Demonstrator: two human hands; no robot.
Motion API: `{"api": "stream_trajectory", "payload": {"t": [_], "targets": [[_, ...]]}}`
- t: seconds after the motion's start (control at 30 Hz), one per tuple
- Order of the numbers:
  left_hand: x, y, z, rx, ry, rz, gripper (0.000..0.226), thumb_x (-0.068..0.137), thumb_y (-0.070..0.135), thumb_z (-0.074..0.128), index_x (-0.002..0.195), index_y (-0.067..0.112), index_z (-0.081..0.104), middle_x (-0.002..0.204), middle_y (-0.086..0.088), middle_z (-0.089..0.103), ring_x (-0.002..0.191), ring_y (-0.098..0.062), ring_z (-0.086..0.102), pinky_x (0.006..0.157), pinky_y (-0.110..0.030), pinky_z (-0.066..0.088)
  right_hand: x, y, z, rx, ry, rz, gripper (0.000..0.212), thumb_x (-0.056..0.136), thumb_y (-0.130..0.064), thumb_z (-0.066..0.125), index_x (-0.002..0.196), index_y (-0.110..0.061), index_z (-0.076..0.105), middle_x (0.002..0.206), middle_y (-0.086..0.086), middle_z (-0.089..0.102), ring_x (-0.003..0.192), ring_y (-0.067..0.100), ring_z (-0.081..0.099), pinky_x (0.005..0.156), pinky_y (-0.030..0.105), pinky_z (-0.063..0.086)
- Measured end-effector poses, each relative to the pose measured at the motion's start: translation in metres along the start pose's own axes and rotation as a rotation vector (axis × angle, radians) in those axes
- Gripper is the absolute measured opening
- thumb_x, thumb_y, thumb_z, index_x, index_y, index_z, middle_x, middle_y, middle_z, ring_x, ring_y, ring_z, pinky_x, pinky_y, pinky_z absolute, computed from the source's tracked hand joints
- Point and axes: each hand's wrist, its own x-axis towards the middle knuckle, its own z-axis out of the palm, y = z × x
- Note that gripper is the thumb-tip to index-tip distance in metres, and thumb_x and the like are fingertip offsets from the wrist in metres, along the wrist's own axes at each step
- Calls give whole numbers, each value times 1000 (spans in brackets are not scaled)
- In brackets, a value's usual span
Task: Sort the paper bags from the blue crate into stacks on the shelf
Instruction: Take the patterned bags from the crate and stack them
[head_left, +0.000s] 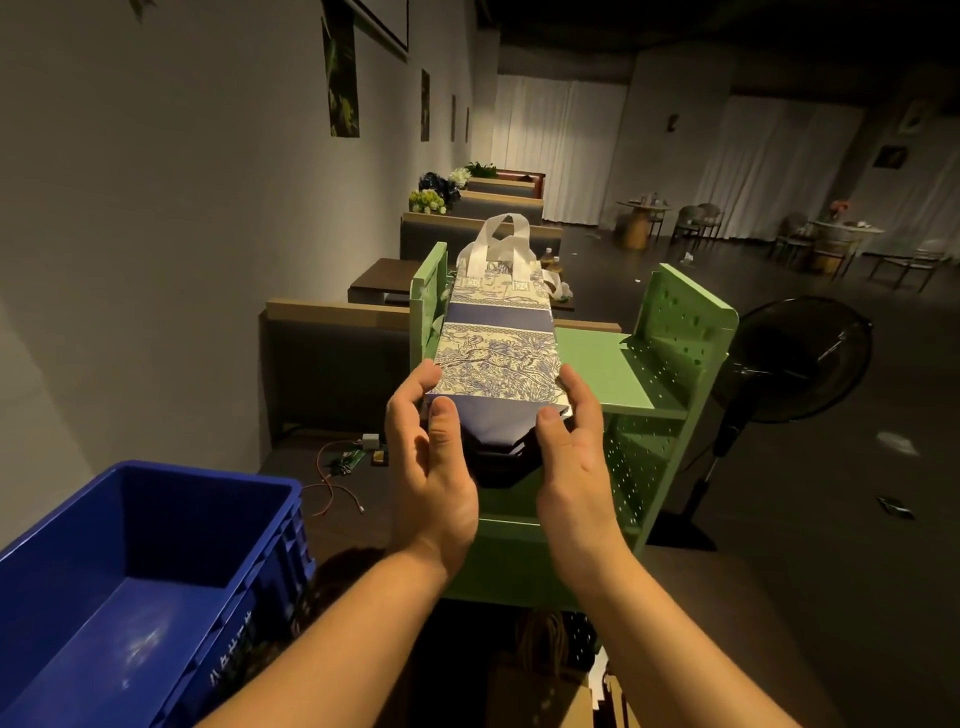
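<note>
A flat paper bag with a blue-and-cream print and white ribbon handles lies lengthwise over the top of the green shelf, along its left side. My left hand holds its near left corner, thumb on the dark blue bottom fold. My right hand holds the near right corner the same way. More dark folded bags seem to lie under it, mostly hidden by my hands. The blue crate stands at the lower left, and the part of its inside that I see holds nothing.
The green shelf has perforated side panels and lower levels. Brown paper bags sit in the dark below the shelf's front. A black standing fan is to the right. Booth seats and a wall run along the left; loose wires lie on the floor.
</note>
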Motion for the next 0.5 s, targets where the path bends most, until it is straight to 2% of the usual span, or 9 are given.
{"api": "stream_trajectory", "payload": {"t": [0.1, 0.2, 0.27, 0.33, 0.43, 0.5], "targets": [[2, 0, 1, 30, -3, 16, 46, 102, 35, 36, 146, 22, 40, 142, 19, 44, 126, 21, 44, 97, -2, 39, 5, -2, -2, 26, 27, 0, 68, 93, -50, 46, 156, -30, 31, 154, -9, 46, 140, 3, 47, 120, 33, 39], [1, 0, 2, 25, -8, -2, 47, 103, 36, 35, 148, 24, 39, 145, 19, 44, 130, 18, 43, 102, -6, 40, 5, 0, 0, 29, 16, 16, 64, 94, -46, 45, 155, -28, 33, 151, -5, 50, 137, 7, 51, 116, 32, 43], [0, 1, 0, 21, -2, 0, 50, 103, 35, 35, 150, 20, 39, 143, 23, 43, 127, 22, 43, 98, -2, 38, 4, 0, 0, 42, 46, 13, 61, 99, -46, 44, 156, -28, 32, 157, -5, 44, 143, 8, 43, 119, 31, 37], [2, 1, -1, -8, 10, -19, 54, 102, 36, 34, 152, 20, 40, 142, 26, 44, 125, 24, 42, 96, 1, 35, 5, -1, 0, 86, 79, 33, 53, 107, -44, 41, 157, -29, 32, 160, -7, 39, 147, 6, 37, 115, 20, 34], [1, 4, 2, -36, -12, -58, 53, 102, 41, 29, 154, 30, 38, 144, 31, 42, 129, 26, 37, 98, 3, 33, 4, -1, 4, 139, 72, 54, 58, 102, -56, 41, 155, -32, 34, 154, -8, 48, 140, 3, 46, 113, 21, 38], [0, 6, 4, -35, 2, -33, 48, 104, 38, 26, 151, 34, 38, 148, 28, 40, 133, 22, 36, 100, 1, 32, 4, -2, 8, 151, 90, 52, 59, 102, -56, 40, 156, -34, 32, 156, -10, 45, 143, 3, 43, 115, 21, 36]]}}
